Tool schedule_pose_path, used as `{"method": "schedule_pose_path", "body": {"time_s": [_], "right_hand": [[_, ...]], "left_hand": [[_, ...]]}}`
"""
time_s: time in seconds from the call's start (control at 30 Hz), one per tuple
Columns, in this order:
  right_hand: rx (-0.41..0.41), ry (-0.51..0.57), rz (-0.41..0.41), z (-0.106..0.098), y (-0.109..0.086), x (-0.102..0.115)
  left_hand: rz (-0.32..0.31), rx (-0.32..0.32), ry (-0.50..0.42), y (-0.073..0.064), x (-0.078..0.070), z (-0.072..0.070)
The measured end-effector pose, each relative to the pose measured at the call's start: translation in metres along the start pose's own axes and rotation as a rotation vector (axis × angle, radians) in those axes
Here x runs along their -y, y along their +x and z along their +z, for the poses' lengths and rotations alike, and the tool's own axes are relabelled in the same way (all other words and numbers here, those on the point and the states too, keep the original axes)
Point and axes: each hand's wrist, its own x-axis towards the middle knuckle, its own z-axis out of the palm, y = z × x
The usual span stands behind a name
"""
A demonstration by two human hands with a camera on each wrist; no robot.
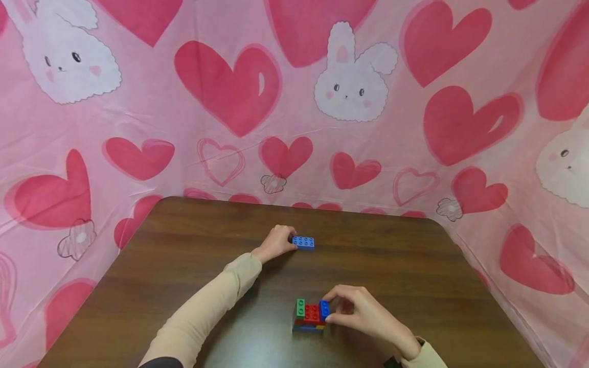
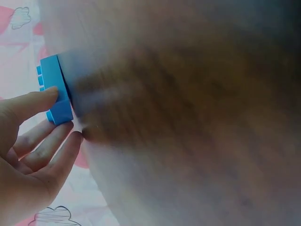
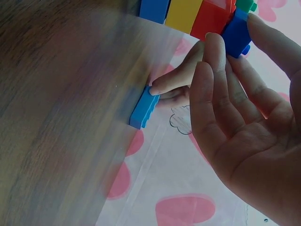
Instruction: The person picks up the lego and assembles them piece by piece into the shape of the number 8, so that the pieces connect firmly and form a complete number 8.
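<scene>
My left hand (image 1: 278, 242) reaches across the table and pinches a light blue toy brick (image 1: 304, 242) by its left end, thumb on the near side. In the left wrist view, that blue brick (image 2: 57, 89) has studs along one side, and the thumb lies on its face. Nearer to me stands a small stack of bricks (image 1: 309, 316), with red, yellow and blue layers and a green brick (image 1: 300, 308) on its top left. My right hand (image 1: 363, 314) pinches the dark blue brick (image 1: 324, 309) at the stack's top right between thumb and fingers, as the right wrist view also shows.
The dark brown wooden table (image 1: 391, 255) has rounded far corners. A pink cloth (image 1: 294, 128) with hearts and rabbits hangs behind it and along both sides. The stack stands nearer the front than the light blue brick.
</scene>
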Motion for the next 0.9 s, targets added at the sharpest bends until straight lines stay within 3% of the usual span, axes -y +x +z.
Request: {"method": "schedule_pose_path", "body": {"time_s": [0.43,0.9], "right_hand": [[0.006,-0.001,-0.020,0.001,0.000,0.001],[-0.001,-0.029,-0.022,0.000,0.000,0.001]], "left_hand": [[-0.012,-0.016,-0.011,-0.008,0.004,-0.006],[0.001,0.016,-0.035,-0.019,-0.004,-0.015]]}}
